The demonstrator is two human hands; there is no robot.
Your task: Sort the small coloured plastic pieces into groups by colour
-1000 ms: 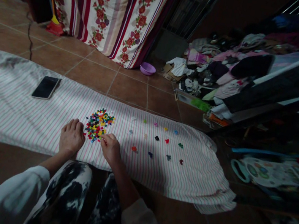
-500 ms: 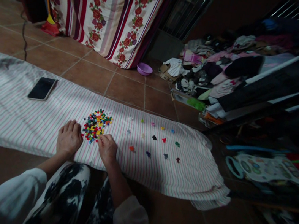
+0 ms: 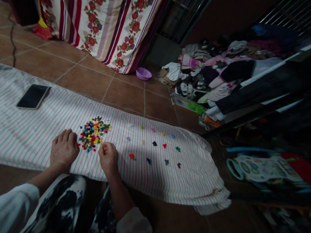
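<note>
A pile of tiny coloured plastic bricks lies on the striped cloth in front of me. Beside its left edge, my left hand rests palm down on the cloth, fingers stretched forward and holding nothing. My right hand is at the pile's lower right edge, thumb and fingers pinched together; whatever is between them is too small to make out. To its right, small single-colour groups sit apart in rows, among them orange pieces, black pieces, red pieces and green pieces.
A phone lies on the cloth at the left. Beyond the covered surface are a tiled floor, a purple basin, a flowered curtain and a red broom. Clothes are heaped at the back right.
The view has shifted, so the scene sits slightly left and lower. My right hand has drawn a little to the right of the pile, still pinched. My left hand stays resting beside it.
</note>
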